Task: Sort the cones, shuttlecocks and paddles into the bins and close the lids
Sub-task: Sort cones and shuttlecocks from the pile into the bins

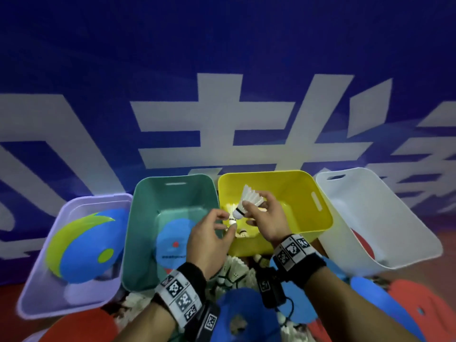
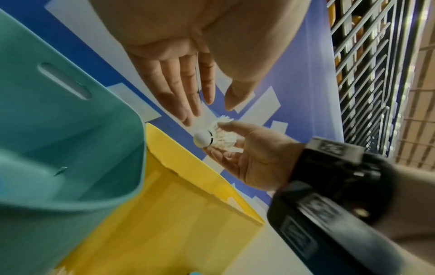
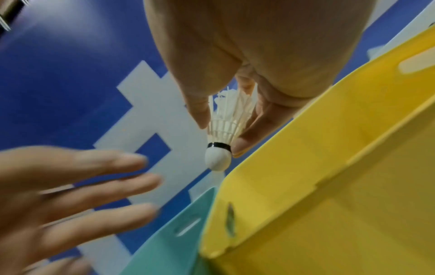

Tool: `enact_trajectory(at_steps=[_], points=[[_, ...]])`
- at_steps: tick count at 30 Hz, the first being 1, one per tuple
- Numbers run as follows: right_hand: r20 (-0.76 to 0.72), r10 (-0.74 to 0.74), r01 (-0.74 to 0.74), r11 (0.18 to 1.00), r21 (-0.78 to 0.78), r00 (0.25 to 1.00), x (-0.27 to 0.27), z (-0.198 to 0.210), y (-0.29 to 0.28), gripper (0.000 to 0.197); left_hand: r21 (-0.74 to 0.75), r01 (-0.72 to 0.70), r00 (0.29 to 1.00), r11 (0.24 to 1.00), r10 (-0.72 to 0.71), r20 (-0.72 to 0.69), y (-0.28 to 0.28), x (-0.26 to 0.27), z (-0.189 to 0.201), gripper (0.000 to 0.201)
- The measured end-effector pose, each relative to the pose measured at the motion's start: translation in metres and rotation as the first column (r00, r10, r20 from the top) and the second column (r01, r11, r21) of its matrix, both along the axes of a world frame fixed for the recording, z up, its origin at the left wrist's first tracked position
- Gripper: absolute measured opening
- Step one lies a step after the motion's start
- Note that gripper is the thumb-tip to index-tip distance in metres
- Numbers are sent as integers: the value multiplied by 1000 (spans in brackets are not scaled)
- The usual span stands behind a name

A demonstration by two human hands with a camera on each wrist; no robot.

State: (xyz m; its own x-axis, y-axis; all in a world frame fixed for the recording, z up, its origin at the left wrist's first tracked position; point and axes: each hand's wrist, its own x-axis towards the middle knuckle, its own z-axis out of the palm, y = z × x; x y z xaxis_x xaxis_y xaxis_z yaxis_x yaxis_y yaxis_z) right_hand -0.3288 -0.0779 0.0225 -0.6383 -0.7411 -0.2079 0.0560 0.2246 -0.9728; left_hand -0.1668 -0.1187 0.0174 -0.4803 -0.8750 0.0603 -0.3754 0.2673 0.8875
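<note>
While the left hand point(image 1: 209, 239) is spread with nothing in its grip, 1 shuttlecock point(image 1: 248, 201) is pinched by the right hand point(image 1: 267, 218) above the yellow bin point(image 1: 320, 218).

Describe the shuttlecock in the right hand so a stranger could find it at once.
Four open bins stand before the blue banner; find the yellow bin, third from the left. Above it the right hand pinches a white feathered shuttlecock. Unlike those lying in the bin, it is held in the air, cork tip down.
</note>
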Motion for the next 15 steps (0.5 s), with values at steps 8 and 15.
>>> enact_trajectory(at_steps=[8, 15], points=[[-223, -57, 92, 985, 149, 973, -64, -27, 34, 65, -28, 113, 988, 993, -110, 109, 59, 35, -29, 11], [-228, 176, -150, 981, 123, 958, -32, -33, 134, 5, 67, 326, 852, 943, -324, 412, 127, 94, -83, 47]])
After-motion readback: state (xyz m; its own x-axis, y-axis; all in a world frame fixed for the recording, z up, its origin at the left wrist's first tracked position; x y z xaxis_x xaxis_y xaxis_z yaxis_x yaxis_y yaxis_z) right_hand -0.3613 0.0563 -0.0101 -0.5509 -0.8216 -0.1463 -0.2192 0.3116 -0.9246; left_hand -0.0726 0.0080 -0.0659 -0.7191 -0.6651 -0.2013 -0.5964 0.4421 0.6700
